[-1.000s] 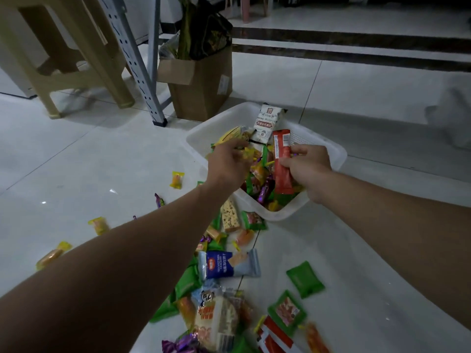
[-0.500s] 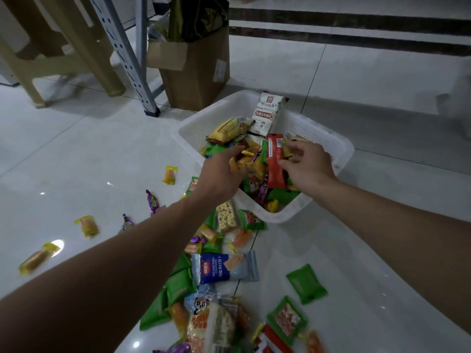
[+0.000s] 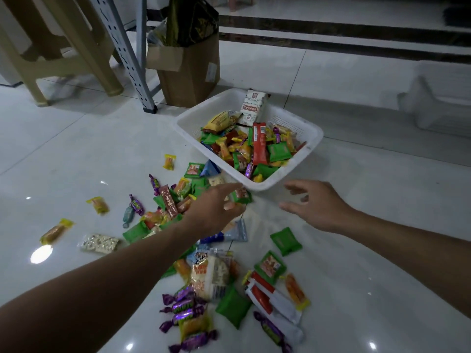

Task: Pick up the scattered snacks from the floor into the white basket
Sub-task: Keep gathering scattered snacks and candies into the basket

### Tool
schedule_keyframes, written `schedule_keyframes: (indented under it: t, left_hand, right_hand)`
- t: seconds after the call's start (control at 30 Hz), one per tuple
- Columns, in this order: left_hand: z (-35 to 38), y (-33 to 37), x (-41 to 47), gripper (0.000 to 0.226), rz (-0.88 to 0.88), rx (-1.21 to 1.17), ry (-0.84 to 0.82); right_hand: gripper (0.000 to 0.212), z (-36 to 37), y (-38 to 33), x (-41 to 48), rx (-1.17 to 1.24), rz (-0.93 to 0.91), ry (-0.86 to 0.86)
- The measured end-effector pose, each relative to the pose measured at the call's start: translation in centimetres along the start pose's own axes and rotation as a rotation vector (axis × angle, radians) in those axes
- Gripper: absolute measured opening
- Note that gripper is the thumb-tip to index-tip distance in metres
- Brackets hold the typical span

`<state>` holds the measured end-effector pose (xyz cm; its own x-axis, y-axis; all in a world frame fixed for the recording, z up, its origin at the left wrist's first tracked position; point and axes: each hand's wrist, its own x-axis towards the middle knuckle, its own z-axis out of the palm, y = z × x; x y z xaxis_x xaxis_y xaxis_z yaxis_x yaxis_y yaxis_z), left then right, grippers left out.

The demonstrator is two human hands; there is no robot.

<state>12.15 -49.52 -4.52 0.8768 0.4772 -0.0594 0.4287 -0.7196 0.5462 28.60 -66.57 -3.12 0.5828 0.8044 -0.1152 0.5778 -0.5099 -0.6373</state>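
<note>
The white basket (image 3: 309, 135) stands on the floor, holding several bright snack packets, among them a long red bar (image 3: 260, 143). Many more snacks lie scattered on the tiles in front of it: green packets (image 3: 285, 241), purple wrapped candies (image 3: 182, 305), a blue-grey pack (image 3: 235, 234), a white rice-cake pack (image 3: 211, 276). My left hand (image 3: 212, 212) hovers low over the pile just before the basket's near corner, fingers spread, holding nothing. My right hand (image 3: 314, 203) hangs beside the basket's near edge, fingers relaxed and holding nothing.
A cardboard box (image 3: 190, 70) with dark bags stands behind the basket. A grey perforated metal post (image 3: 127, 57) and beige plastic stool legs (image 3: 84, 49) stand at the back left. Dark floor stripes (image 3: 344, 42) run across the back.
Both hands have let go of their snacks into the basket and drawn back toward me, out of the basket. The red bar now lies in the basket.
</note>
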Motion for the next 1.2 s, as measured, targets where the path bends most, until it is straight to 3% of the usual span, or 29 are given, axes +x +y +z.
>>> schedule_keyframes:
  t: [0.43,0.67,0.83,0.97,1.07,1.13,1.2]
  left_hand:
    - [4.7,-1.7,-4.4,0.065,0.090,0.101,-0.236]
    - [6.2,-2.2,-3.8,0.065,0.086,0.119,-0.263]
    - [7.9,-1.4,-2.6,0.065,0.051,0.118,-0.284]
    - [9.8,0.0,-1.6,0.067,0.013,0.140,-0.303]
    - [11.5,0.8,-1.2,0.067,0.007,0.227,-0.359]
    - [12.6,1.0,-1.0,0.062,0.011,0.259,-0.379]
    - [13.3,1.2,-0.8,0.054,-0.012,0.231,-0.396]
  right_hand:
    - [0.067,4.7,4.1,-4.0,-0.120,0.119,-0.252]
    - [0.049,6.5,5.2,-2.7,-0.134,0.209,-0.200]
    - [0.069,7.4,6.2,-1.1,-0.130,0.261,-0.170]
    - [0.063,7.7,6.6,-0.5,-0.084,0.260,-0.166]
    - [0.074,7.9,7.0,-0.1,-0.023,0.286,-0.183]
    - [0.080,8.0,7.2,0.1,0.022,0.338,-0.194]
    - [0.074,8.0,7.4,0.3,0.044,0.373,-0.194]
